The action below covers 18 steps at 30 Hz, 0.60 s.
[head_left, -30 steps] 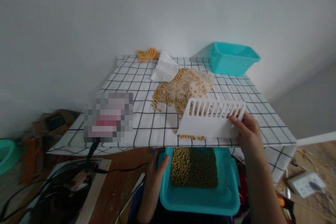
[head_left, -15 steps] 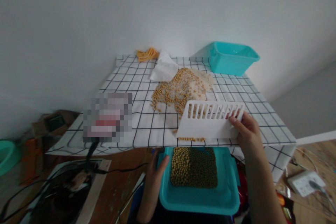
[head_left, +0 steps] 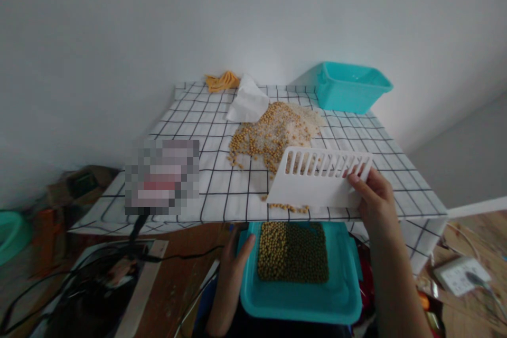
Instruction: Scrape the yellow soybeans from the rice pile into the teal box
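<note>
My right hand pinches the right end of a white slotted plastic scraper, which stands tilted near the front edge of the table. Along the scraper's lower edge lies a short row of soybeans. My left hand grips the left rim of a teal plastic tub, held just below and in front of the table edge. Yellowish soybeans fill its far part, the right half of them in shadow. Behind the scraper, a spread of soybeans mixed with pale grains covers the cloth.
A checked cloth covers the table. At the back stand a teal bin, a white tissue and a yellow cloth-like bundle. A blurred-out item lies front left. Cables run below, and a power strip sits right.
The scraper has risen slightly and shifted a little to the right with my right hand. My left hand and the tub have stayed in place.
</note>
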Available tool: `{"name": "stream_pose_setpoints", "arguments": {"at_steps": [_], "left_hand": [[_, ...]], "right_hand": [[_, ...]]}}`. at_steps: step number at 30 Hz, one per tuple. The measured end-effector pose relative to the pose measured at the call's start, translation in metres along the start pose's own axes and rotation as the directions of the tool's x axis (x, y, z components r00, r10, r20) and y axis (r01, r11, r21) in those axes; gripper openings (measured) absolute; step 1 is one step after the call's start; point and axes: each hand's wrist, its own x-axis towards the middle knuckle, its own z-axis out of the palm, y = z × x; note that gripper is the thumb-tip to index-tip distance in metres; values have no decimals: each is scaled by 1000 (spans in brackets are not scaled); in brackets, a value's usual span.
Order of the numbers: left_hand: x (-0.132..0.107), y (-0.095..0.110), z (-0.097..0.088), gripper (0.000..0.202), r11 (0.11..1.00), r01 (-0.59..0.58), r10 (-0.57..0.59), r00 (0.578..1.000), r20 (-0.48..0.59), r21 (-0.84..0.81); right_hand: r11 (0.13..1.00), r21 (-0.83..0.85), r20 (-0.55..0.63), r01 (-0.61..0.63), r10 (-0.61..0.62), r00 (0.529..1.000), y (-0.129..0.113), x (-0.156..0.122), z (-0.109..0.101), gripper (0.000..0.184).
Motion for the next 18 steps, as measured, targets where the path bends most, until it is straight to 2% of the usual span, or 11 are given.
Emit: {"name": "stream_pose_setpoints", "arguments": {"at_steps": [9,13,18], "left_hand": [[1,-4,0,50,999,40,-40,999,26,-34],[2,-6,0,53,999,42,-42,999,15,-21],[1,-5,-1,45,999,37,-37,999,16,-8]], "right_hand": [[997,75,-28,8,-6,1000,-3,0,3,5],[998,53,-43,28,-26,999,-3,1,3,5],[999,32,-15,-11,11,1000,-1,1,1,6]]}}
